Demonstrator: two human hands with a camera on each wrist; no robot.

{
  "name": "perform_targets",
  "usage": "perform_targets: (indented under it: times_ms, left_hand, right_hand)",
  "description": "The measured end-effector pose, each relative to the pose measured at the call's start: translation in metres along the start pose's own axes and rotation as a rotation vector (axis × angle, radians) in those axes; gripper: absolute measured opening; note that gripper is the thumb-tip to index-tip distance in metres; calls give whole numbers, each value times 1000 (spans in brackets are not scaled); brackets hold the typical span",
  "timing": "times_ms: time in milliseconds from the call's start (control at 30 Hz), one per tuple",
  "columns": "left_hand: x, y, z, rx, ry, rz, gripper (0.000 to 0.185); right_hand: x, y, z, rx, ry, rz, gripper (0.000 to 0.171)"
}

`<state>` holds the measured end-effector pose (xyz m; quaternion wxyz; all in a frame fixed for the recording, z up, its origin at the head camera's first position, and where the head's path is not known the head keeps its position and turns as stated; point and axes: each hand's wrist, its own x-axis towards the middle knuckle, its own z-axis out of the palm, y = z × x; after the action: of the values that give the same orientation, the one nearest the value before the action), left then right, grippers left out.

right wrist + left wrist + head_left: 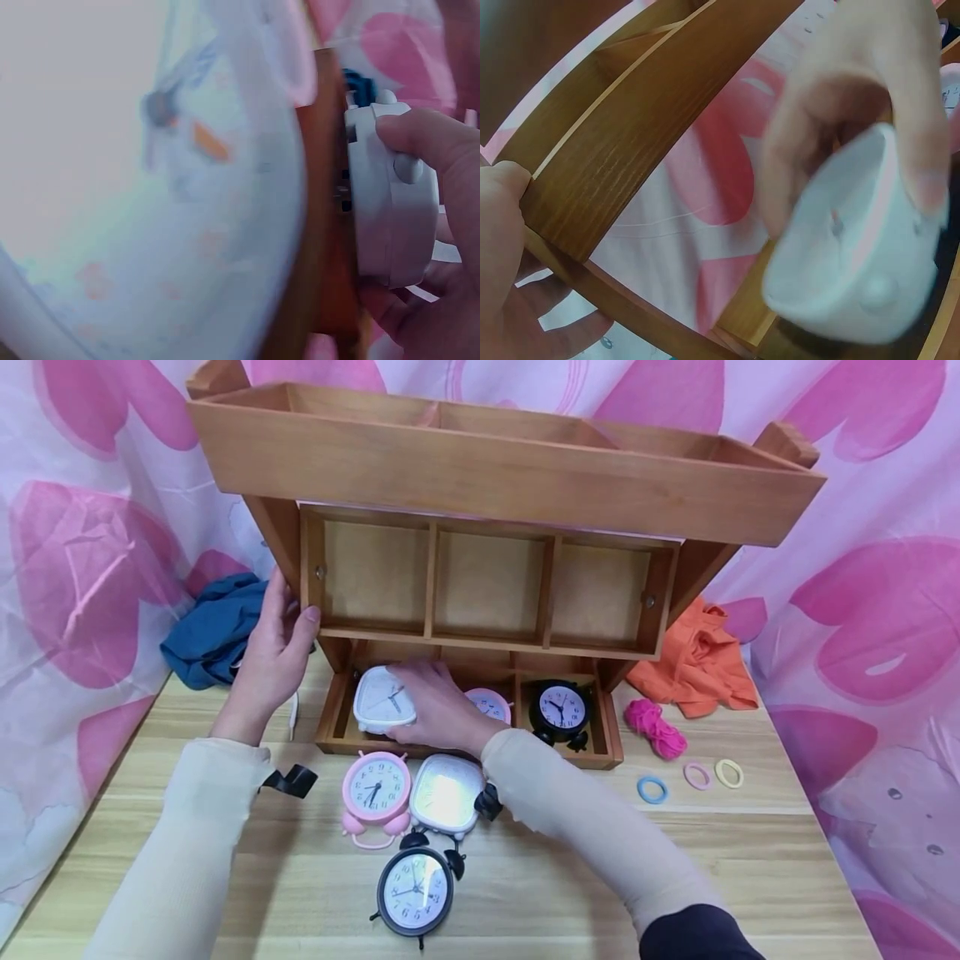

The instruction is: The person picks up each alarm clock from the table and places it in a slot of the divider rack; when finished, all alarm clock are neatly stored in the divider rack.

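Observation:
A three-tier wooden shelf (pixel 487 468) stands at the back of the table. My left hand (pixel 288 620) grips the left corner of its middle tier, thumb in front; that thumb (pixel 506 191) shows on the wood in the left wrist view. My right hand (pixel 411 695) holds a white square clock (pixel 382 697) upright at the bottom tier's left compartment, gripping its back (pixel 390 195); the same clock (pixel 847 262) shows from behind. A pink clock (pixel 491 703) sits in the middle compartment and a black clock (pixel 561 706) in the right one.
On the table in front lie a pink clock (pixel 375 789), a white clock (pixel 446 793) and a black clock (pixel 415 889). A blue cloth (pixel 213 627) lies left; an orange cloth (pixel 693 664), pink yarn (pixel 656 727) and three hair rings (pixel 652 790) lie right.

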<state>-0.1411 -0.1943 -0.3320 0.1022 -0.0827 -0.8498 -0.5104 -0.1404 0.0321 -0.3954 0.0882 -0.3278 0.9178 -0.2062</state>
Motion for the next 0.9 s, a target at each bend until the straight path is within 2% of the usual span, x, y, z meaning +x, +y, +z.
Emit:
perform_targets:
  times_ms: [133,267,400,500,667,900]
  left_hand:
    - [-1,1,0,6,-3,-7,67]
    - [-7,16,0,3,-4,-11,66]
    - [-11,31,0,-8,-8,-1,66]
    - [-13,34,0,-7,-8,-3,65]
    - [-11,29,0,-7,-10,-5,66]
    - [-3,6,0,0,-5,-11,67]
  right_hand:
    - [7,0,11,-96,-19,6,86]
    - [8,1,14,-115,-32,3,83]
    - [1,3,9,-64,-95,15,77]
    - [-9,7,4,8,-120,20,71]
    - [-32,11,-11,126,-75,29,68]
    - [-71,14,-38,255,74,22,75]
